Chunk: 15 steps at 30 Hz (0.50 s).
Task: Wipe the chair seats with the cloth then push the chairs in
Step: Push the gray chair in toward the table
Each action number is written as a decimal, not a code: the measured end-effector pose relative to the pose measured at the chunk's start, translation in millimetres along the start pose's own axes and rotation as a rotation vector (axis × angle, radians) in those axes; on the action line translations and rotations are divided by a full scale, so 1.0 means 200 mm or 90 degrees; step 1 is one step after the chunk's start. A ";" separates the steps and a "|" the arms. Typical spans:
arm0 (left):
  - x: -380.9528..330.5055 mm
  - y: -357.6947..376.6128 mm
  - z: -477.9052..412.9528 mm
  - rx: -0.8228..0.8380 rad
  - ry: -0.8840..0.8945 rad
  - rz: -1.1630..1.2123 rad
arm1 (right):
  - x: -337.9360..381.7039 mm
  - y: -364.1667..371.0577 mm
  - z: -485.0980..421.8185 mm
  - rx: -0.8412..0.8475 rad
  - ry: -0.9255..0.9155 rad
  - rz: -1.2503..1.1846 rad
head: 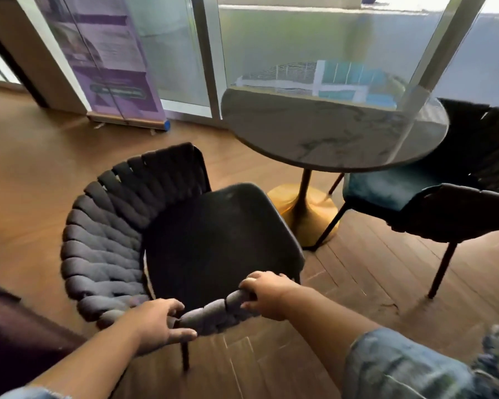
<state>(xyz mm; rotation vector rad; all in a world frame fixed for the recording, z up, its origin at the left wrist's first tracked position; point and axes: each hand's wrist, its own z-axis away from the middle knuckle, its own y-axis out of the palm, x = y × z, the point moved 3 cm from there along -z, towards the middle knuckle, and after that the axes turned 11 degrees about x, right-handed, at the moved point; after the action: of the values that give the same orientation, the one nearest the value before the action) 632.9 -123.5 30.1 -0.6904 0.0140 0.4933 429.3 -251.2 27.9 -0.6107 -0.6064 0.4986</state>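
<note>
A dark chair (213, 240) with a woven, padded backrest stands in front of me, its black seat facing the round marble table (329, 133). My left hand (159, 321) and my right hand (268, 292) both grip the near end of the woven backrest rim. A second chair (415, 191) with a teal seat and dark woven back sits at the right, its seat partly under the table's edge. No cloth is in view.
The table stands on a gold pedestal base (303, 211) between the two chairs. A purple roll-up banner (110, 59) leans by the glass wall at the back left. A dark piece of furniture (9, 326) sits at the lower left. The floor is wood.
</note>
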 end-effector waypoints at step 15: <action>0.13 0.06 -0.06 -0.106 -0.057 -0.148 | 0.09 0.04 -0.22 0.019 0.000 0.114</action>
<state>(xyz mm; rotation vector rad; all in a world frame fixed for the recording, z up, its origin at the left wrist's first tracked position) 652.2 -112.2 9.5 -0.8212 -0.1918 0.3029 469.5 -251.4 1.3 -0.6402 -0.5456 0.6745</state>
